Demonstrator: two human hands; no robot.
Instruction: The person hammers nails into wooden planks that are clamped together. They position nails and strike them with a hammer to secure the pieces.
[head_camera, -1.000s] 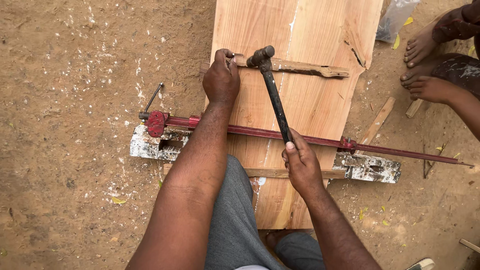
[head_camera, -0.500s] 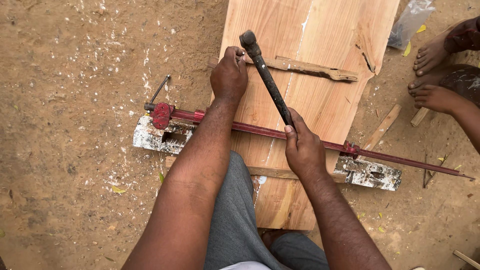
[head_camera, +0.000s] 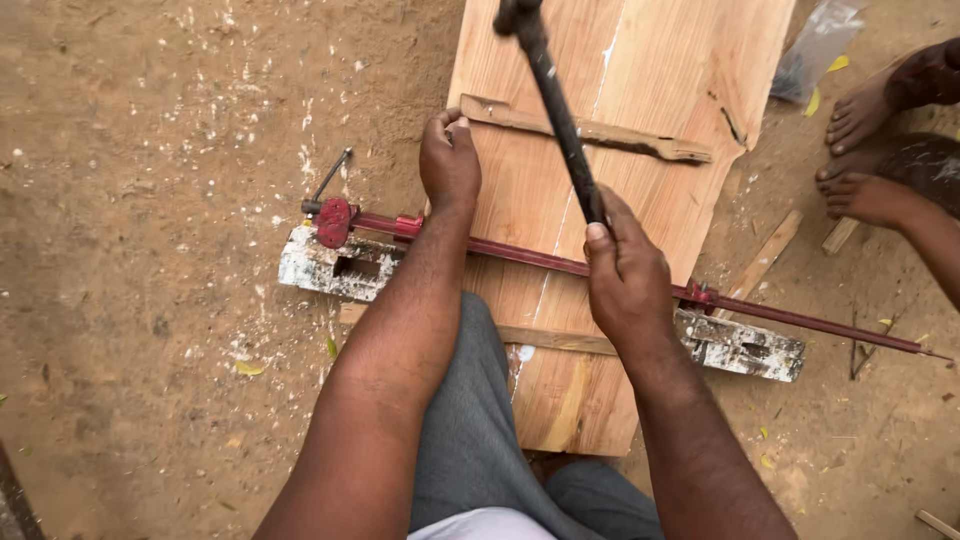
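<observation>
My right hand (head_camera: 627, 275) grips the dark handle of a hammer (head_camera: 553, 95), raised so that its head is at the top edge of the view. My left hand (head_camera: 449, 160) is closed on the left end of a thin wooden strip (head_camera: 590, 131) that lies across wide, pale wooden boards (head_camera: 640, 80) on the ground. A long red bar clamp (head_camera: 520, 255) spans the boards, passing under both my forearms. Whether my left fingers also pinch a nail I cannot see.
A paint-spattered wooden block (head_camera: 340, 268) lies under the clamp on each side. Another person's bare feet (head_camera: 860, 150) rest at the right, near a stick (head_camera: 770, 250). My grey-trousered knee (head_camera: 470, 420) is on the boards. Sandy ground surrounds everything.
My right hand has swung the hammer up and away from the strip; its head went from resting near my left hand to the top edge. My left hand stays on the strip.
</observation>
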